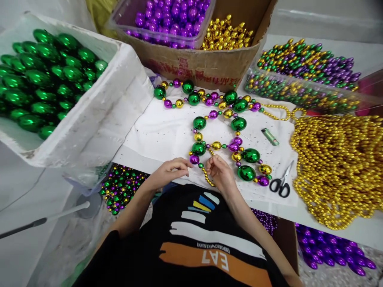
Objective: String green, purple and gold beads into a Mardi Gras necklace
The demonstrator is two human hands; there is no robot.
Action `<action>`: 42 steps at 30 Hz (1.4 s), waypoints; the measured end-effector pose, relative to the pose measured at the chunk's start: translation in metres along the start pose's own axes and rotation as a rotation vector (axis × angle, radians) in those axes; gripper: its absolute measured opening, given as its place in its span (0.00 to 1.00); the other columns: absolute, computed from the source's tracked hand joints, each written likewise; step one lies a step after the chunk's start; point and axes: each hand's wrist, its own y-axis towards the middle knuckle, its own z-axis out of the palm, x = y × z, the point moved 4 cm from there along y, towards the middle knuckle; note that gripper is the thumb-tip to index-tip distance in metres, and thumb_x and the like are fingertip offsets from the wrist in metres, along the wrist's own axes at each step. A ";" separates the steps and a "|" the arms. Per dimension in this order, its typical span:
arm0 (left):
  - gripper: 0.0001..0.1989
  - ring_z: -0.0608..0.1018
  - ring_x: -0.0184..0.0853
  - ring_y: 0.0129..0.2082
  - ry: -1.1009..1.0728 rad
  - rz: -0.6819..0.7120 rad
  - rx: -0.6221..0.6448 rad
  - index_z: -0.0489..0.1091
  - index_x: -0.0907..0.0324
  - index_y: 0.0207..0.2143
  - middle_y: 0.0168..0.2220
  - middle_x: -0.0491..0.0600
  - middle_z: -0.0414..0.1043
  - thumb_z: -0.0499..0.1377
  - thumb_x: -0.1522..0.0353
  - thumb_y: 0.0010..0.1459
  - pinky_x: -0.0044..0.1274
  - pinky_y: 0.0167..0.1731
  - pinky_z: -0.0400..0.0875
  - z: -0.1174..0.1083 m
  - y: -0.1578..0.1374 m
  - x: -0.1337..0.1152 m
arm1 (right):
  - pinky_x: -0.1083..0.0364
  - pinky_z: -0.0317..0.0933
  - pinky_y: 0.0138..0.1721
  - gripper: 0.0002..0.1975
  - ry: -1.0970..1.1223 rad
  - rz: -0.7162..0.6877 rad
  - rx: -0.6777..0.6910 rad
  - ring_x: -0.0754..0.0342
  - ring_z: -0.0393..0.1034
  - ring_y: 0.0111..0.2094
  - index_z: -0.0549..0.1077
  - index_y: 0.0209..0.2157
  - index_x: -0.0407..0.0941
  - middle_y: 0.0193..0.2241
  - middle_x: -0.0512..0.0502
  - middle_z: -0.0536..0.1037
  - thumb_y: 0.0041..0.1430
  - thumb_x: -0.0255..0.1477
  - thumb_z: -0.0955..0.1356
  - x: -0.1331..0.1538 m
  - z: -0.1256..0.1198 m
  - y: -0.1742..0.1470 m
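A bead necklace point(200, 148) of large green, purple and gold beads lies looped on a white cloth point(167, 135). My left hand point(173, 171) is just left of it, fingers loosely stretched and slightly apart, tips by a purple bead point(194, 159). My right hand point(220, 172) has thumb and fingers pinched together at the thin gold bead strand point(206, 175) that joins the necklace. Its fingertips partly hide the strand. Beyond lies a second bead necklace point(194, 98), with a thin gold strand running right.
Black-handled scissors point(280, 185) and a green lighter point(270, 136) lie right of the necklace. Gold bead strands point(338, 171) heap at the right. A foam box point(125, 95) of green beads stands left, a cardboard box point(191, 63) at the back, and a clear tub point(299, 89) of mixed beads back right.
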 end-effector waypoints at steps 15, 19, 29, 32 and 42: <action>0.19 0.56 0.23 0.19 -0.562 -0.043 -0.194 0.62 0.60 0.26 0.20 0.40 0.55 0.64 0.56 0.55 0.20 0.21 0.54 0.036 0.042 0.034 | 0.58 0.56 0.22 0.15 -0.104 -0.014 -0.019 0.58 0.58 0.21 0.68 0.22 0.45 0.19 0.51 0.66 0.53 0.38 0.72 -0.001 -0.010 -0.010; 0.14 0.66 0.26 0.26 -0.292 -0.025 -0.092 0.70 0.62 0.33 0.28 0.44 0.66 0.66 0.61 0.52 0.20 0.27 0.61 0.038 0.047 0.024 | 0.57 0.58 0.25 0.13 -0.415 -0.181 -0.005 0.56 0.63 0.27 0.74 0.22 0.44 0.31 0.45 0.74 0.53 0.37 0.73 0.035 -0.005 -0.018; 0.15 0.67 0.27 0.26 -0.077 0.052 -0.171 0.66 0.61 0.29 0.26 0.44 0.68 0.58 0.58 0.59 0.22 0.30 0.62 0.044 0.048 0.017 | 0.58 0.53 0.18 0.12 -0.526 -0.374 -0.039 0.60 0.61 0.22 0.76 0.46 0.50 0.43 0.46 0.77 0.60 0.34 0.69 0.058 0.019 -0.020; 0.16 0.65 0.27 0.25 -0.078 0.053 -0.145 0.65 0.60 0.31 0.27 0.44 0.67 0.55 0.56 0.62 0.21 0.28 0.61 0.040 0.046 0.018 | 0.58 0.58 0.20 0.14 -0.634 -0.398 -0.001 0.59 0.65 0.24 0.72 0.47 0.50 0.45 0.46 0.77 0.59 0.30 0.70 0.047 0.022 -0.025; 0.14 0.69 0.27 0.24 0.074 0.136 -0.243 0.65 0.59 0.34 0.24 0.42 0.64 0.52 0.58 0.65 0.20 0.27 0.64 0.034 0.042 0.022 | 0.51 0.62 0.40 0.06 -1.239 -0.650 0.000 0.50 0.70 0.36 0.72 0.40 0.48 0.35 0.45 0.76 0.63 0.26 0.65 0.023 0.031 -0.019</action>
